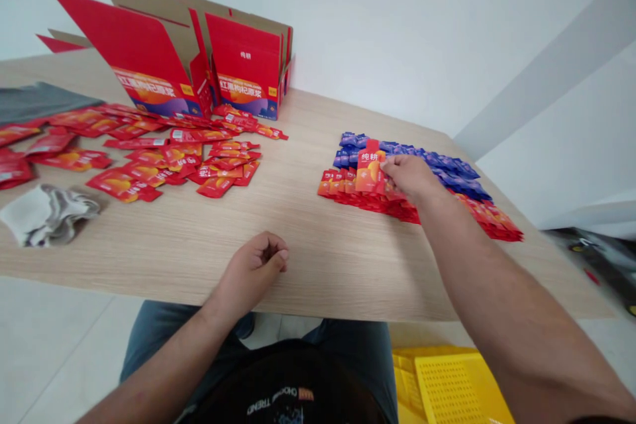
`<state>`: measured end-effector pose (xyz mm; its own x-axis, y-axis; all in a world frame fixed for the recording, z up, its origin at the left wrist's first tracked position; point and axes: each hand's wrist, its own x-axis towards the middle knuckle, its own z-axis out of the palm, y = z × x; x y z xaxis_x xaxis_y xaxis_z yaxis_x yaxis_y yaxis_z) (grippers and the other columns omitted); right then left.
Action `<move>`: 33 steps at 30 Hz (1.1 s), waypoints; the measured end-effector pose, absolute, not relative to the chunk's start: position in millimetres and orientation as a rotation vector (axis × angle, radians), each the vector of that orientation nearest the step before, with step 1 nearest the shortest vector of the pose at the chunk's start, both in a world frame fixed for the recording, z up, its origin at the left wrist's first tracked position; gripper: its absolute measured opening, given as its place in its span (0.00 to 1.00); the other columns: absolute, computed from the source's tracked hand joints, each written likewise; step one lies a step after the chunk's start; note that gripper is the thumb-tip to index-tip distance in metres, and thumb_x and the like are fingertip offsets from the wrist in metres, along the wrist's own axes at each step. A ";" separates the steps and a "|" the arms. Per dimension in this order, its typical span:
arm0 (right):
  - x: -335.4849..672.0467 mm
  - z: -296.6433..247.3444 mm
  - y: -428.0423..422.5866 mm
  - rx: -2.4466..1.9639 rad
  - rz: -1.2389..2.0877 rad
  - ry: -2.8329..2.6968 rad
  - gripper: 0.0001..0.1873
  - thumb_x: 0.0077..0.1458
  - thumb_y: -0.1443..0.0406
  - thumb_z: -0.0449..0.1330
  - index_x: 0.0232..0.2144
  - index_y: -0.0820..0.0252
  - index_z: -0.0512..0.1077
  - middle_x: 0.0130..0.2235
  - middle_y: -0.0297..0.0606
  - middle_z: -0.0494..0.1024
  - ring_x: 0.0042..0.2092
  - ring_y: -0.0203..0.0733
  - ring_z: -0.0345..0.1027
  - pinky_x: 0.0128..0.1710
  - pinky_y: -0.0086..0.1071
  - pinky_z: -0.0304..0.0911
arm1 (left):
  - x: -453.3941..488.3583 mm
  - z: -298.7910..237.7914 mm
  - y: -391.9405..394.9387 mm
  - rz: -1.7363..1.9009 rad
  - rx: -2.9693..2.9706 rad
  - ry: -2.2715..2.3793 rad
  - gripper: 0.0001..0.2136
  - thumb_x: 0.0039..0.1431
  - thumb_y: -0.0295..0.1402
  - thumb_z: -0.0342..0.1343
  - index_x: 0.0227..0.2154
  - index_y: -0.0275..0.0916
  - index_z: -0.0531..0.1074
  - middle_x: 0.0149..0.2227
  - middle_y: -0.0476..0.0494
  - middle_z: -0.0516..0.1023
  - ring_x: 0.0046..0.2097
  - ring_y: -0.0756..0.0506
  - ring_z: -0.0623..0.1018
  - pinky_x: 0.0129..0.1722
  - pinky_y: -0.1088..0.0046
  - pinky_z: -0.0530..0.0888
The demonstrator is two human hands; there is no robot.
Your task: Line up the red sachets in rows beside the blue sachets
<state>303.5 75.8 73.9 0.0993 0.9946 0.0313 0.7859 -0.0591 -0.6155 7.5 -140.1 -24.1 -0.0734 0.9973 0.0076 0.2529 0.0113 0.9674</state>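
Between the thumb and fingers of my right hand (406, 175) is a red and orange pouch (370, 169), held upright by its right edge. It is over a row of similar red pouches (489, 217) laid out overlapping on the table. Behind that row lie rows of blue pouches (450, 165). My left hand (258, 268) rests near the table's front edge with its fingers curled in, and nothing shows in it. Loose red pouches (149, 172) lie scattered to the left of my left hand.
Open red cartons (246, 56) stand at the back left by the wall. A crumpled whitish cloth (47, 215) lies at the left, with a grey cloth (42, 103) behind it. Below the wooden table (318, 265), yellow baskets (447, 384) stand on the floor.
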 end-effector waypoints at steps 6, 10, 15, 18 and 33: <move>287.1 50.1 112.9 -2.113 0.397 -1.966 0.11 0.63 0.65 0.62 0.35 0.66 0.83 0.21 0.40 0.76 0.27 0.43 0.73 0.30 0.33 0.64 | 7.2 -30.9 -141.9 1.113 1.395 1.470 0.08 0.60 0.41 0.57 0.31 0.44 0.74 0.27 0.49 0.77 0.31 0.43 0.77 0.36 0.65 0.72; 287.0 44.9 122.4 -2.200 0.245 -2.113 0.11 0.60 0.66 0.64 0.36 0.66 0.86 0.31 0.50 0.84 0.43 0.51 0.80 0.43 0.35 0.68 | 6.2 -32.1 -140.9 1.103 1.397 1.466 0.08 0.60 0.41 0.57 0.31 0.44 0.74 0.27 0.50 0.76 0.32 0.43 0.76 0.36 0.65 0.71; 284.9 48.8 124.7 -2.254 0.112 -2.262 0.13 0.61 0.64 0.63 0.38 0.65 0.87 0.38 0.53 0.86 0.51 0.55 0.80 0.49 0.35 0.68 | 6.2 -31.4 -139.3 1.086 1.395 1.459 0.08 0.60 0.42 0.57 0.31 0.44 0.73 0.27 0.49 0.76 0.32 0.43 0.76 0.36 0.65 0.71; 282.2 48.7 122.3 -2.250 0.070 -2.312 0.14 0.62 0.65 0.61 0.40 0.66 0.87 0.40 0.54 0.86 0.51 0.55 0.80 0.49 0.36 0.68 | 6.0 -32.7 -139.2 1.081 1.394 1.452 0.09 0.60 0.43 0.56 0.31 0.44 0.73 0.27 0.49 0.76 0.32 0.43 0.76 0.36 0.64 0.72; 285.3 53.2 107.4 -2.157 -0.009 -2.194 0.17 0.60 0.66 0.61 0.50 0.64 0.82 0.47 0.51 0.85 0.49 0.51 0.79 0.49 0.36 0.67 | 6.4 -29.9 -140.2 1.112 1.368 1.461 0.09 0.58 0.43 0.58 0.31 0.44 0.74 0.26 0.50 0.76 0.31 0.43 0.76 0.35 0.65 0.72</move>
